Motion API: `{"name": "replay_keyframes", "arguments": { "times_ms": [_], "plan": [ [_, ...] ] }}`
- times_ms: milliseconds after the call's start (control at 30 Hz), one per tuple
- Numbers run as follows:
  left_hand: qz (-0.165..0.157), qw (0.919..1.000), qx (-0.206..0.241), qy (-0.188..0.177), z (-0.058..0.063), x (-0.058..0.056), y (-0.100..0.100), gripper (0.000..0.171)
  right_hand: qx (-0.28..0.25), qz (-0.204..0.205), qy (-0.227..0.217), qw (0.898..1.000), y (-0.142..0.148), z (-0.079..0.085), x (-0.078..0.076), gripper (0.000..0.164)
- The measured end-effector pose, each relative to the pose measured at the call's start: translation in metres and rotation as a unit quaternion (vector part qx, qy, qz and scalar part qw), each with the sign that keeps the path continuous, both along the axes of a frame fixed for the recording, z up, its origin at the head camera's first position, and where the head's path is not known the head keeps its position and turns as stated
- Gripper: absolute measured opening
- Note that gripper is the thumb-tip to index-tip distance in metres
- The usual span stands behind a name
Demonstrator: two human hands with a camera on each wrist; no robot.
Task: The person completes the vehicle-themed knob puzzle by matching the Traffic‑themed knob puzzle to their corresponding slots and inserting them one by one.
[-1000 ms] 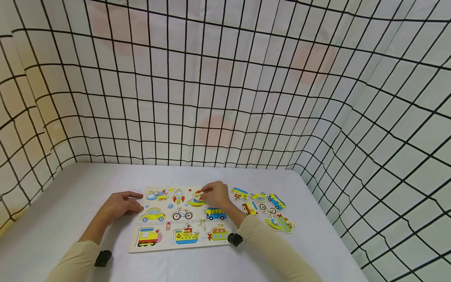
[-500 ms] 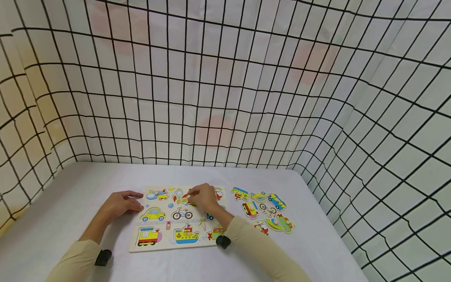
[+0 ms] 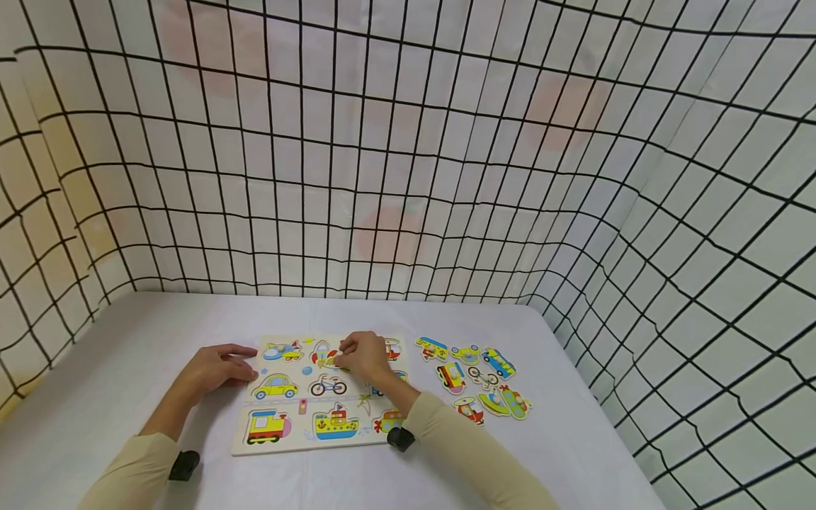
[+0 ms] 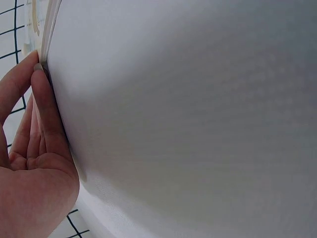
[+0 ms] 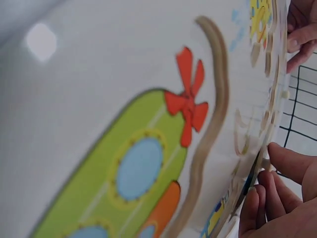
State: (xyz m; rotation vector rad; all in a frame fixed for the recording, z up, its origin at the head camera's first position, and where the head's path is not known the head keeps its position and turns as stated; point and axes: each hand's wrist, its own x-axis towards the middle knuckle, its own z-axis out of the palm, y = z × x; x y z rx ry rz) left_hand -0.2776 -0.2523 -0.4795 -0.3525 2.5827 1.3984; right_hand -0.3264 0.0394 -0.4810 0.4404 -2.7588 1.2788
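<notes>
A pale puzzle board (image 3: 241,428) with vehicle pictures lies on the white table. My right hand (image 3: 367,358) is over its top row, thumb and fingers pinching a red-and-yellow puzzle piece (image 3: 333,358). The piece, largely covered by the fingers, overlaps the right side of the rocket picture (image 3: 321,352). In the right wrist view the same hand (image 5: 290,193) stands close over the board, past the green submarine picture (image 5: 133,168). My left hand (image 3: 213,368) rests at the board's left edge; the left wrist view shows its straight fingers (image 4: 47,104) touching that edge.
Several loose pieces lie right of the board, among them a ship (image 3: 432,348), a bus (image 3: 497,363), a train (image 3: 451,377), a bicycle (image 3: 482,377), a helicopter (image 3: 469,409) and a submarine (image 3: 515,402). A black-gridded white backdrop (image 3: 408,177) encloses the table's back and sides.
My right hand has moved left with the pinched piece, from the flying-saucer picture to the rocket picture, and stays there over the last half second. My left hand has stayed at the edge.
</notes>
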Motion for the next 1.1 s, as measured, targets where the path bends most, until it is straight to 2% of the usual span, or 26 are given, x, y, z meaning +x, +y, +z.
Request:
{"name": "replay_keyframes", "arguments": {
  "times_ms": [333, 733, 1100],
  "plan": [
    [0.0, 1.0, 0.003, 0.0, -0.003, -0.002, 0.001, 0.065, -0.02, -0.002, -0.004, 1.0, -0.006, 0.0, 0.002, 0.007],
    [0.002, 1.0, 0.001, -0.002, -0.006, -0.003, -0.002, 0.065, -0.026, -0.011, -0.038, 0.999, -0.023, -0.001, 0.0, 0.009],
    [0.005, 1.0, 0.005, -0.007, -0.003, -0.003, -0.002, 0.064, -0.012, -0.024, -0.035, 0.999, -0.034, -0.003, -0.003, 0.009]
  ]
}}
